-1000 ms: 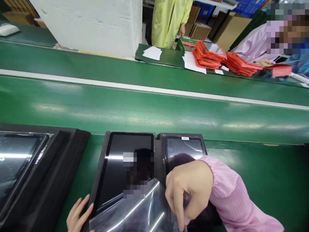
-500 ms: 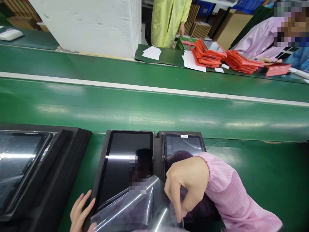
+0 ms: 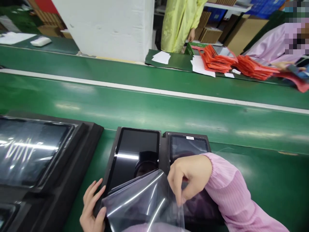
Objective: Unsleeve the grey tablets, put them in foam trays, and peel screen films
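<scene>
My right hand (image 3: pixel 190 180) pinches the edge of a clear plastic film (image 3: pixel 142 203) between thumb and fingers. The film is curled up over the lower part of a black glossy tablet (image 3: pixel 137 143), whose upper screen lies bare. My left hand (image 3: pixel 94 206) rests at the left edge of the dark foam tray (image 3: pixel 164 151) that bears this tablet, its fingers spread and its thumb near the film's left corner. A second tablet (image 3: pixel 188 146) with a small white label lies to the right in the same tray, partly hidden under my right hand and sleeve.
Another black foam tray (image 3: pixel 82 151) with a film-covered tablet (image 3: pixel 31 151) stands at the left. Beyond the green work surface (image 3: pixel 260 180) runs a white strip (image 3: pixel 154 90). Across it are red pouches (image 3: pixel 217 59), papers (image 3: pixel 161 58), a white pillar (image 3: pixel 108 29) and two co-workers.
The camera view has shifted, moving the scene rightward. My right hand still pinches the film, which stays peeled back over the tablet. A co-worker's hand has moved with a red pouch.
</scene>
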Available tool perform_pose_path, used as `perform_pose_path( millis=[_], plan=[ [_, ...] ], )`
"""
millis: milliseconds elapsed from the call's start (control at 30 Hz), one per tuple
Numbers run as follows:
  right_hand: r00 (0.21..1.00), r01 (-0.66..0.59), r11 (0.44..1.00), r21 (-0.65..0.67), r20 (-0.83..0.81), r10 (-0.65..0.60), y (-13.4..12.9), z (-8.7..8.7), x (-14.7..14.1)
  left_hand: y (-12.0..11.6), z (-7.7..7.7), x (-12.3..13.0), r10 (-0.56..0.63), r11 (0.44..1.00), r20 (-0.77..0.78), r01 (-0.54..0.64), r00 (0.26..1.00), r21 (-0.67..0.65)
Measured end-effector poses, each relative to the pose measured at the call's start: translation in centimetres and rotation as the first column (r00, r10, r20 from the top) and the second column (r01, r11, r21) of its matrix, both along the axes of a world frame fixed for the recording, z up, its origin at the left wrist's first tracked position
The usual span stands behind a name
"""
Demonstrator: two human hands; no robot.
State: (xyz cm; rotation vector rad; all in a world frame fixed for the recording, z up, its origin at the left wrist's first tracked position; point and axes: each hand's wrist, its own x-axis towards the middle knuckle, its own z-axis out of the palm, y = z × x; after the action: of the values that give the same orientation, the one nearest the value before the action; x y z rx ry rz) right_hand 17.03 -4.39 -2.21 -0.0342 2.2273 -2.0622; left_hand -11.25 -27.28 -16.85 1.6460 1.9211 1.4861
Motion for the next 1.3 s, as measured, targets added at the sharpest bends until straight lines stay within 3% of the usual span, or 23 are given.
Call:
perform_pose_path(
  millis=[67, 100, 133, 200, 267, 300, 333, 400, 467, 533, 600, 667, 733, 800, 867, 933, 1100, 1300],
  plan=[
    [0.976, 0.218, 0.976, 0.026, -0.020, -0.218, 0.5, -0.3, -0.5, 0.2, -0.3, -0.2, -0.003, 1.000, -0.019, 0.003, 1.000, 0.008],
    [0.926, 0.377, 0.925, 0.043, -0.027, -0.376, 0.8, -0.7, -0.8, 0.3, -0.5, -0.2, 0.004, 1.000, -0.025, -0.004, 1.000, 0.010],
    [0.835, 0.550, 0.833, 0.061, -0.029, -0.549, 1.3, -1.1, -1.1, 0.5, -0.6, -0.3, 0.016, 1.000, -0.028, -0.016, 0.999, 0.012],
    [0.547, 0.836, 0.543, 0.080, -0.036, -0.836, 2.6, -2.0, -1.2, 0.8, -0.8, -0.3, 0.043, 0.999, -0.034, -0.042, 0.999, 0.013],
    [0.241, 0.969, 0.238, 0.067, -0.055, -0.969, 4.2, -2.8, -0.6, 1.1, -0.9, -0.2, 0.060, 0.998, -0.040, -0.059, 0.997, 0.029],
    [0.129, 0.991, 0.126, 0.054, -0.077, -0.989, 5.0, -2.9, 0.1, 1.2, -0.9, -0.1, 0.070, 0.997, -0.045, -0.068, 0.997, 0.048],
    [0.046, 0.998, 0.041, 0.045, -0.112, -0.993, 5.7, -2.9, 1.0, 1.3, -0.9, 0.0, 0.090, 0.994, -0.059, -0.085, 0.994, 0.073],
    [-0.030, 0.993, -0.053, 0.104, -0.210, -0.977, 6.4, -2.4, 3.5, 1.3, -0.6, 0.4, 0.182, 0.975, -0.135, -0.160, 0.974, 0.154],
    [-0.039, 0.966, -0.111, 0.232, -0.295, -0.955, 6.1, -1.9, 6.3, 1.3, 0.4, 1.1, 0.299, 0.931, -0.264, -0.219, 0.917, 0.293],
    [-0.054, 0.924, -0.172, 0.342, -0.327, -0.943, 5.0, -1.8, 9.0, 1.3, 2.0, 2.4, 0.300, 0.901, -0.383, -0.129, 0.874, 0.414],
    [-0.085, 0.898, -0.211, 0.386, -0.320, -0.944, 3.7, -2.7, 11.1, 1.5, 4.2, 4.5, 0.108, 0.904, -0.473, 0.111, 0.874, 0.412],
    [-0.093, 0.891, -0.211, 0.401, -0.295, -0.951, 2.6, -4.5, 12.4, 2.0, 6.4, 7.2, -0.185, 0.883, -0.516, 0.372, 0.836, 0.286],
    [-0.087, 0.905, -0.186, 0.382, -0.262, -0.961, 1.9, -6.8, 13.1, 2.8, 8.1, 9.8, -0.405, 0.840, -0.532, 0.533, 0.744, 0.104],
    [-0.105, 0.925, -0.186, 0.332, -0.245, -0.964, 1.6, -8.9, 13.4, 3.8, 9.0, 11.8, -0.565, 0.780, -0.532, 0.619, 0.631, -0.094],
    [-0.152, 0.938, -0.218, 0.269, -0.246, -0.957, 1.4, -10.5, 13.4, 4.9, 9.2, 13.1, -0.663, 0.720, -0.512, 0.651, 0.546, -0.238],
    [-0.200, 0.943, -0.255, 0.213, -0.250, -0.947, 1.4, -11.4, 13.4, 5.7, 9.1, 13.5, -0.712, 0.684, -0.477, 0.662, 0.515, -0.307],
    [-0.248, 0.947, -0.292, 0.130, -0.276, -0.928, 1.2, -11.7, 13.8, 6.6, 9.0, 13.3, -0.734, 0.676, -0.369, 0.671, 0.571, -0.306],
    [-0.233, 0.955, -0.274, 0.113, -0.283, -0.930, 2.0, -12.6, 14.2, 6.7, 7.7, 13.2, -0.729, 0.678, -0.332, 0.697, 0.598, -0.233]
  ],
)
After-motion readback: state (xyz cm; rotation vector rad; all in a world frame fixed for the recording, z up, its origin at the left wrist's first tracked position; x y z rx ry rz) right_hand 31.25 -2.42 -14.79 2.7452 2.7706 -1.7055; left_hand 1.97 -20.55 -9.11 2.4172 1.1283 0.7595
